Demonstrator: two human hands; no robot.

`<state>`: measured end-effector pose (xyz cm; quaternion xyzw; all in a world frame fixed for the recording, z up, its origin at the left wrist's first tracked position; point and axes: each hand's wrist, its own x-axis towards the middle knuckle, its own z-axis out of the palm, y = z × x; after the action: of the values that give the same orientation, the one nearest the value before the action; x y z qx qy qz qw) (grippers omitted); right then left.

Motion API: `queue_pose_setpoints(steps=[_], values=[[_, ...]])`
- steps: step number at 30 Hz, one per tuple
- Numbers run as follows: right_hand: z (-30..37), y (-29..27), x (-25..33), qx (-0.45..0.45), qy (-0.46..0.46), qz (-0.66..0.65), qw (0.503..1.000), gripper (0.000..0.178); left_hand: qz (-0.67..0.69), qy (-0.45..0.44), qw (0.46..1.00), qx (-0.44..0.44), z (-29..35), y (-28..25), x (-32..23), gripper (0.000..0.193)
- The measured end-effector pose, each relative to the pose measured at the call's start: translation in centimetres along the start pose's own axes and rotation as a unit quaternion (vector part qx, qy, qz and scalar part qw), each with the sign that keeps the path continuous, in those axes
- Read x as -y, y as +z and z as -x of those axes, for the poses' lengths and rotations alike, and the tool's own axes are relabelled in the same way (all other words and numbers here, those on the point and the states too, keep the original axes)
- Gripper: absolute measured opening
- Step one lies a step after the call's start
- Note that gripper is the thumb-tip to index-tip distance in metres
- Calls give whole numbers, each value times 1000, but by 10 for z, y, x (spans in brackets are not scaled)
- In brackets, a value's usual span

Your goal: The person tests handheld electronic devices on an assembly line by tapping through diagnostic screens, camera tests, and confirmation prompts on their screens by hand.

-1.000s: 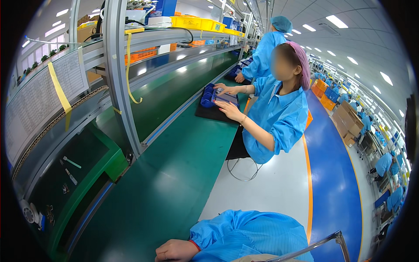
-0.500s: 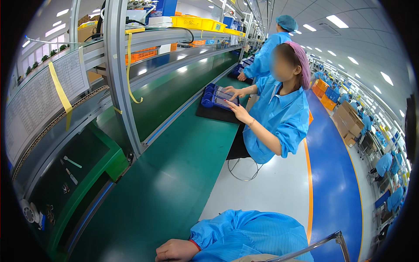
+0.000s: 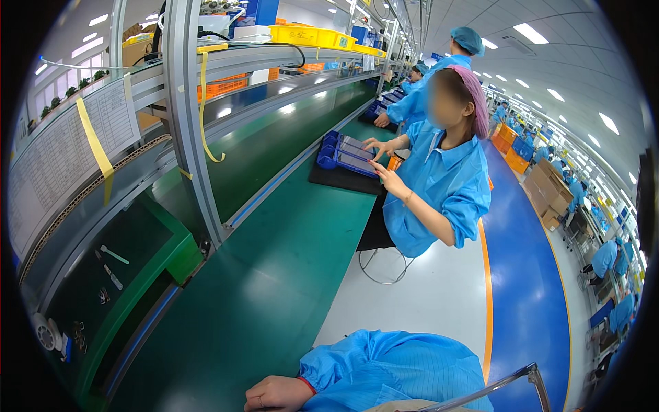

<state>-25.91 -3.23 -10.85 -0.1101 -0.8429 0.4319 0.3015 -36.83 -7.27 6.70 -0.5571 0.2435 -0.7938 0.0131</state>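
At the far left, a white printed paper sheet (image 3: 51,165) crossed by a strip of yellow tape (image 3: 94,145) hangs above a recessed dark green surface (image 3: 147,237). On that lie a slim, pale-handled tool (image 3: 113,255), a second thin tool (image 3: 112,277) and a round white spool (image 3: 45,333). A silver aluminium post (image 3: 185,123) stands to their right.

Next comes the long, smooth green worktop (image 3: 274,264), its long axis running from the lower left up and away to the right. The person's right hand (image 3: 278,393), bare below a light-blue sleeve (image 3: 391,360) with a red cuff (image 3: 307,384), appears to rest on its near part, fingers curled together; the lower edge of the view cuts off the underside, so I cannot tell whether anything is held. The worktop spreads leftward and away from the knuckles. The left hand is out of view; the right is the one seen near it.

Farther up the worktop, well apart from that hand, a blue tray-like piece (image 3: 331,159) lies on a flat black mat (image 3: 340,182), with a co-worker in a pink cap (image 3: 432,182) seated to its right.
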Motion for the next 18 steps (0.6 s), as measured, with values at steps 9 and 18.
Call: queue_pose_setpoints(steps=[9, 18], values=[[0, -3, 5, -3, -4, -2, 1000, 13, -41, -2, 999, -26, -5, 13, 4, 32], [3, -4, -1, 1, -41, 54, 998, 24, -62, 17, 998, -29, -4, 12, 7, 40]])
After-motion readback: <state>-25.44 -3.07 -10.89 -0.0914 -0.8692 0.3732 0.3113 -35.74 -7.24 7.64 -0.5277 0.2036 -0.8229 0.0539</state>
